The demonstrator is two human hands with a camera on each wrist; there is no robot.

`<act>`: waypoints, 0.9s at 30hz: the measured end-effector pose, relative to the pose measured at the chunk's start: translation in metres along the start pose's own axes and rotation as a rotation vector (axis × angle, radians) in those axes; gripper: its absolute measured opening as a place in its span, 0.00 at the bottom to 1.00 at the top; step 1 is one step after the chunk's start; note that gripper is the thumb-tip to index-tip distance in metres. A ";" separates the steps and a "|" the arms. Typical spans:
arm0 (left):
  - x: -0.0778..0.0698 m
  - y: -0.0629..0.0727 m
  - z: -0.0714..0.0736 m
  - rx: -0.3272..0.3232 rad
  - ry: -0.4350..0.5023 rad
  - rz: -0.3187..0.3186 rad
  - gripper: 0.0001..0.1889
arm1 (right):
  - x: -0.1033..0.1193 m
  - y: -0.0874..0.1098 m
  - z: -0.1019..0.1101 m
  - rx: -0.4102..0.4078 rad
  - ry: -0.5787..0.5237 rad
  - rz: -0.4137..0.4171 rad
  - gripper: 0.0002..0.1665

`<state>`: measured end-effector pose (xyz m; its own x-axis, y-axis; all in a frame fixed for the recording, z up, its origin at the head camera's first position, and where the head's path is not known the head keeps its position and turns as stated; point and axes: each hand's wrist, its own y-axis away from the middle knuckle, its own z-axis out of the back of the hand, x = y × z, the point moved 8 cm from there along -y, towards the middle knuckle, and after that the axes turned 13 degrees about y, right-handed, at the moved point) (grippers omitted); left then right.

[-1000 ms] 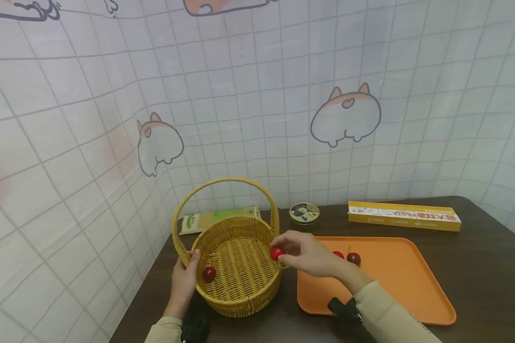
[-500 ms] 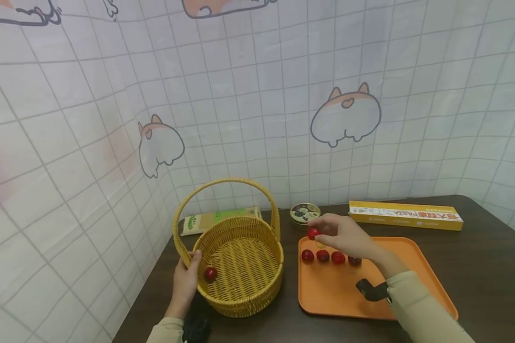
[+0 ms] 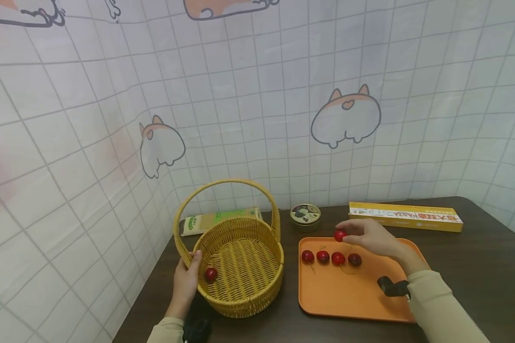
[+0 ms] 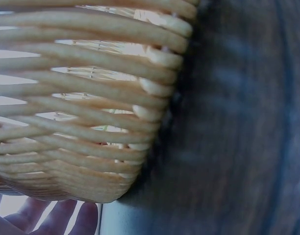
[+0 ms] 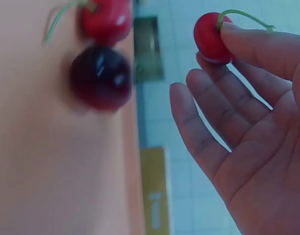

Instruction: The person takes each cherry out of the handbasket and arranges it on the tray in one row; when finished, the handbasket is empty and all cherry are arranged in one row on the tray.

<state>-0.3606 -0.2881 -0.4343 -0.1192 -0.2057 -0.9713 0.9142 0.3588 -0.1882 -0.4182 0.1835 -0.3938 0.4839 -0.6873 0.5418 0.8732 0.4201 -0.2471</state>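
Between thumb and fingertips, my right hand [image 3: 371,236] pinches a red cherry [image 3: 340,235], held above the back part of the orange tray [image 3: 347,297]. The right wrist view shows its green stem curving over the thumb. Several cherries lie in a row on the tray, among them a dark red cherry [image 3: 355,259] at the right end. My left hand [image 3: 186,281] holds the yellow wicker basket [image 3: 240,308] at its left side, thumb over the rim beside the handle's foot. Inside the basket, near that thumb, rests one cherry [image 3: 211,274]. Fingers show outside the weave in the left wrist view.
Behind the basket lies a green and tan packet [image 3: 223,220], partly hidden by it. A round tin [image 3: 305,215] stands behind the tray's left corner. A yellow pasta box [image 3: 405,217] lies at the back right. A gridded curtain [image 3: 249,119] hangs behind the dark table [image 3: 480,267].
My right hand has moved right with its cherry, from the basket's right rim to over the tray's back edge, uncovering the row of cherries. My left hand stays on the basket.
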 end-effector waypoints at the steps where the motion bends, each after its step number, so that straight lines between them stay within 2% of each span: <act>1: 0.000 0.000 0.000 -0.001 0.000 0.000 0.28 | -0.005 0.002 0.001 0.002 0.008 -0.009 0.25; 8: -0.002 0.001 0.000 -0.008 -0.001 -0.002 0.27 | -0.032 0.014 0.010 0.017 0.017 -0.083 0.26; 12: -0.002 0.001 0.000 -0.007 0.004 -0.003 0.25 | -0.043 0.019 0.014 0.031 0.027 -0.097 0.26; 20: -0.002 0.001 0.000 0.014 0.013 -0.007 0.26 | -0.060 0.029 0.011 0.090 -0.043 -0.142 0.25; 27: -0.002 0.002 0.000 0.012 0.004 -0.002 0.25 | -0.071 0.038 0.012 0.096 -0.024 -0.125 0.25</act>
<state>-0.3590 -0.2867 -0.4325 -0.1224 -0.2028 -0.9715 0.9186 0.3474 -0.1883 -0.4196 0.2554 -0.4320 0.3695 -0.7234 0.5831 0.9163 0.3881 -0.0992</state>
